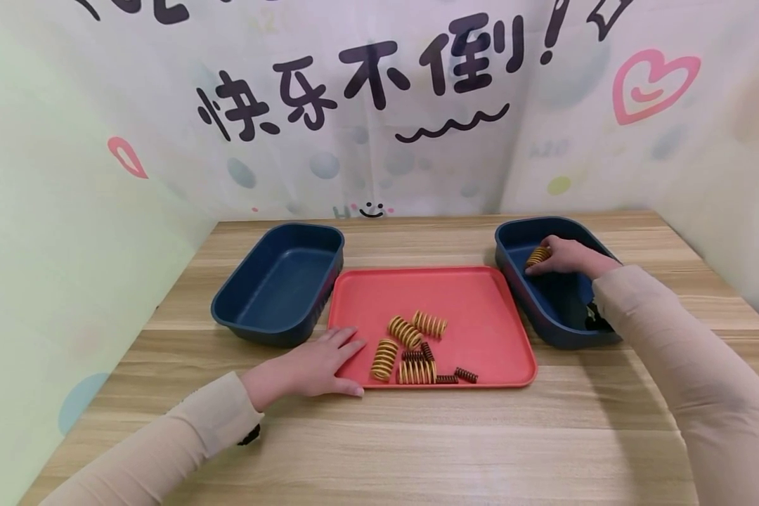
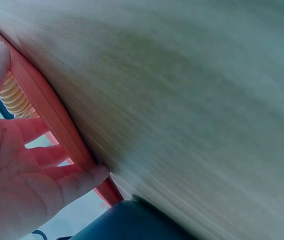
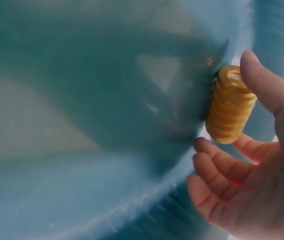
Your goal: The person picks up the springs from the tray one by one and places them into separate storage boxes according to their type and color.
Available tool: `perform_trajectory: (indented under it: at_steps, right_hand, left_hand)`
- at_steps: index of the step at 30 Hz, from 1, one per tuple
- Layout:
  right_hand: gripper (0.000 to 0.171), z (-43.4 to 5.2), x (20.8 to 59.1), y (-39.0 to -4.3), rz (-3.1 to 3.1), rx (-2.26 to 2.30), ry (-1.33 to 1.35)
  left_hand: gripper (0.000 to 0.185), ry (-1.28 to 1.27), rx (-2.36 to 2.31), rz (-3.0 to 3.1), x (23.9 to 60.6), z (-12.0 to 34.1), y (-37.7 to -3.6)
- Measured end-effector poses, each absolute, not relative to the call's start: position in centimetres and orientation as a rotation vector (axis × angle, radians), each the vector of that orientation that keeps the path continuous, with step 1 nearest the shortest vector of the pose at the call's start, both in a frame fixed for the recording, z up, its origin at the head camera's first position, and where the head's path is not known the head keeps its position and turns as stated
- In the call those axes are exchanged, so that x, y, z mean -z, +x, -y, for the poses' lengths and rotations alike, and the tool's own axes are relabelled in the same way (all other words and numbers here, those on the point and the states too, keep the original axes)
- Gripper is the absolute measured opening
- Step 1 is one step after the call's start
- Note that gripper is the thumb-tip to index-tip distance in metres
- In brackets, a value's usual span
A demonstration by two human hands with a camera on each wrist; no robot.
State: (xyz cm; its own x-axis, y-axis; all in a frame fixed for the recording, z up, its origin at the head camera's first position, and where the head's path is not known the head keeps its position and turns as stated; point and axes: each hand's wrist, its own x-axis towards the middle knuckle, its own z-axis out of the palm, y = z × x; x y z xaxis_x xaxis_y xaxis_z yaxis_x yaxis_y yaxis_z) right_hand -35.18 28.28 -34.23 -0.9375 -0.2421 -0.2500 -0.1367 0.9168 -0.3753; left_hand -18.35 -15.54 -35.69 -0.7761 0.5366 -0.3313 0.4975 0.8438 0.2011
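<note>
Your right hand [image 1: 563,256] is inside the right blue bin [image 1: 547,309], thumb and fingers loosely curled around 1 yellow spring [image 1: 537,256]. In the head view, the spring's long axis tilts up toward the right. Your left hand [image 1: 316,365] lies flat with fingers straight, holding nothing, pressing the near-left edge of the red tray [image 1: 481,309] on the worktop [image 1: 417,436], just beside the other springs [image 1: 411,348].

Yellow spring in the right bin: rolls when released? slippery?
Likely rolls: the yellow spring is a short cylinder with round coils. Probably stiff, since the coils look thick and closely stacked. Ridged sides should give grip; the right hand holds it with thumb and fingertips.
</note>
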Motion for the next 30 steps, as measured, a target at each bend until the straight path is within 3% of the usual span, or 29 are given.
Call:
perform_trajectory:
  at_steps: [7, 25, 30]
  right_hand:
    - [0.086, -28.4, 32.7, -35.0, -2.808, 0.484, -0.313]
    - [0.083, -24.9, 27.2, -32.9, -2.94, 0.609, -0.469]
    - [0.075, -22.8, 26.2, -31.3, -2.96, 0.612, -0.584]
  left_hand:
    - [0.082, 0.764, -0.149, -2.64, 35.7, 15.6, -18.3]
    - [0.082, 0.774, -0.141, -2.637, 35.9, 15.6, -18.5]
    - [0.083, 0.77, -0.134, -2.635, 35.9, 15.6, -18.5]
